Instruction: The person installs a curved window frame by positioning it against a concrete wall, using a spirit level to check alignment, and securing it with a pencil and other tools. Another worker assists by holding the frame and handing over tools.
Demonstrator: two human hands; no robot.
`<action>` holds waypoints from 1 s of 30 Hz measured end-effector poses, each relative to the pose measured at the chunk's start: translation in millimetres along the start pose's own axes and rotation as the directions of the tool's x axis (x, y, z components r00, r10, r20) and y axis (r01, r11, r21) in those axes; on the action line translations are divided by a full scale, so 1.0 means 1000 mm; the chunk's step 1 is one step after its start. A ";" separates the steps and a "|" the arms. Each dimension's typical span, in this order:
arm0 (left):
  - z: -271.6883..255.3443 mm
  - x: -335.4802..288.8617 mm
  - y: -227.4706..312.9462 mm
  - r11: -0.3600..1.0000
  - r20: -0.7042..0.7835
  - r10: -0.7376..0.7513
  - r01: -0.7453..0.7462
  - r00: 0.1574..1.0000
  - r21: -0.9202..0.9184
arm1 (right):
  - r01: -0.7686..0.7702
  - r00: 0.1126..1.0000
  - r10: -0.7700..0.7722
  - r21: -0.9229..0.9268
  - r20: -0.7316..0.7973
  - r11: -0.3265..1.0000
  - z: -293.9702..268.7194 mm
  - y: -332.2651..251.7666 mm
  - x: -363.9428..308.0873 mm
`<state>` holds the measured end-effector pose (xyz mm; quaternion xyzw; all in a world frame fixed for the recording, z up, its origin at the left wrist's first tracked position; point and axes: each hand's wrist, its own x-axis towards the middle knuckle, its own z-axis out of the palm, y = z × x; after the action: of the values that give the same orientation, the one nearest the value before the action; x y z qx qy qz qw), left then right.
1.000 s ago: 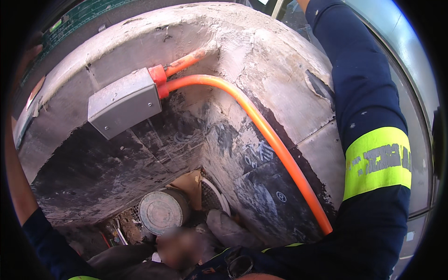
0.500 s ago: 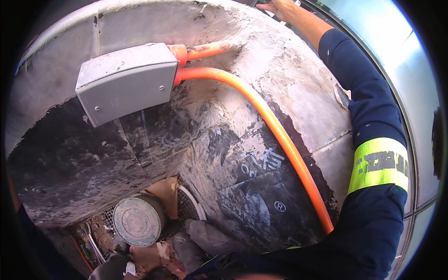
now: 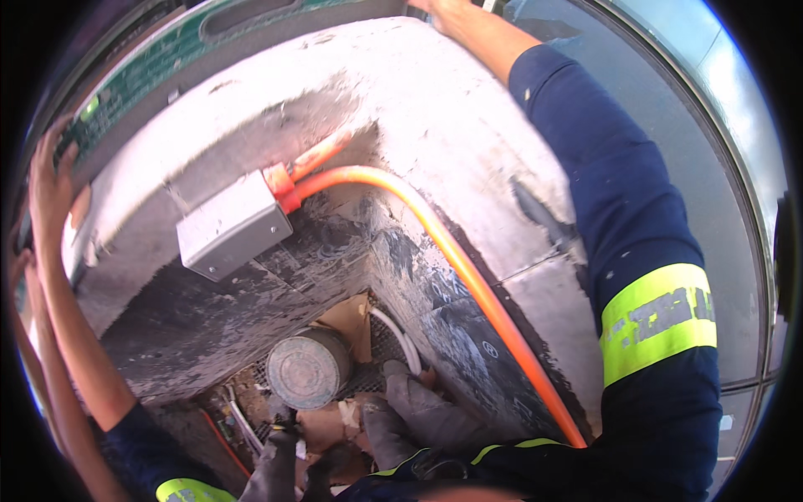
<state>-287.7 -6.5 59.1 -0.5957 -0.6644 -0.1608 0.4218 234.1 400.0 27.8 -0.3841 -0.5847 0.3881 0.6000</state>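
Observation:
A long green bar (image 3: 155, 60) with grey edges and an oval slot lies along the far top of the pale wall. At its left end is my left hand (image 3: 53, 171), the fingers bent round the bar's end. My right hand (image 3: 445, 10) is at the right end of the bar, partly cut off by the upper edge, with its fingers curled toward the bar. Below, on the wall's inner face, sits a grey junction box (image 3: 234, 226). An orange conduit (image 3: 452, 243) runs from this box over the wall toward me.
Another person's bare forearms (image 3: 52, 360) reach in beside my left arm. Down in the pit stand a round lidded bucket (image 3: 301, 372), cardboard (image 3: 347, 322) and a white pipe (image 3: 400, 335), close to my legs. Dark glass panels (image 3: 669, 167) border my right side.
My view has shifted, so the green bar and my left hand now show at the top left. My right hand appears farther left. The box and bucket look smaller.

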 end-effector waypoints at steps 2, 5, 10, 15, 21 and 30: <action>-0.009 0.008 0.029 0.996 0.019 -0.074 0.074 0.997 -0.043 | 0.007 0.999 -0.007 0.007 -0.049 1.000 0.002 0.001 -0.002; -0.025 0.071 0.114 0.988 -0.068 0.051 -0.060 0.996 -0.143 | -0.068 0.997 0.074 -0.170 0.025 0.983 -0.001 0.004 -0.002; -0.001 0.190 0.301 0.923 0.018 0.275 -0.259 0.961 -0.283 | 0.146 0.970 -0.200 -0.328 -0.136 0.933 0.008 0.016 -0.005; 0.021 0.224 0.371 0.906 0.298 0.194 -0.054 0.934 -0.420 | 0.086 0.982 -0.137 -0.340 -0.129 0.937 0.008 0.025 -0.003; 0.053 0.235 0.363 0.891 0.202 0.369 -0.284 0.907 -0.354 | -0.099 0.971 0.014 -0.346 -0.241 0.933 0.001 0.000 -0.017; 0.056 0.236 0.364 0.900 0.335 0.404 -0.303 0.851 -0.314 | 0.235 0.848 -0.159 0.090 -0.506 0.968 0.018 -0.141 -0.268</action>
<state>44.7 274.7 98.3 -0.7766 -0.5873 -0.0398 0.2244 214.2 97.7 49.4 -0.3626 -0.4171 0.2556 0.7933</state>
